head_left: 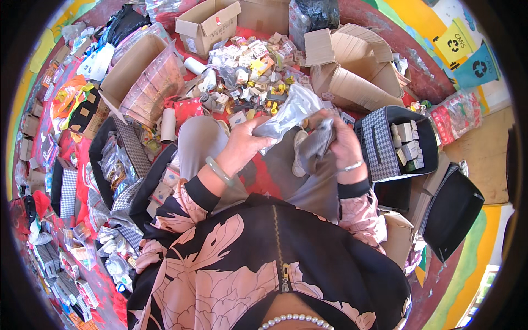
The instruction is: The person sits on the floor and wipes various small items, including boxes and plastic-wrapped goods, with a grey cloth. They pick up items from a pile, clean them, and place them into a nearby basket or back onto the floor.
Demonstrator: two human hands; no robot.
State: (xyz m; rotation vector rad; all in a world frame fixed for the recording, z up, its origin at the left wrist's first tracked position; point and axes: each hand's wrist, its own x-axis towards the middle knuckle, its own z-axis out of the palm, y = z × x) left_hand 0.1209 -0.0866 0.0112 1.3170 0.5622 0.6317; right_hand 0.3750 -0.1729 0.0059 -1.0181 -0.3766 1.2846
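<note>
My left hand (247,142) pinches a clear, crumpled plastic bag (291,110) between thumb and fingers, above my knees. The bag stretches up and across toward my other hand. My right hand (346,142) is closed on a dark grey, crumpled piece (318,142) that looks like plastic film; its exact kind is unclear. Part of it hangs below the fingers. Beyond both hands lies a big heap of small boxes (247,58), with bottles and yellow-capped pieces among them.
Open cardboard boxes stand at the far left (212,27), left (146,77) and right (357,71). A houndstooth fabric bin (379,140) with small boxes is by my right arm. Another bin (137,147) at left holds plastic bags. A white roll (168,125) stands near my left knee.
</note>
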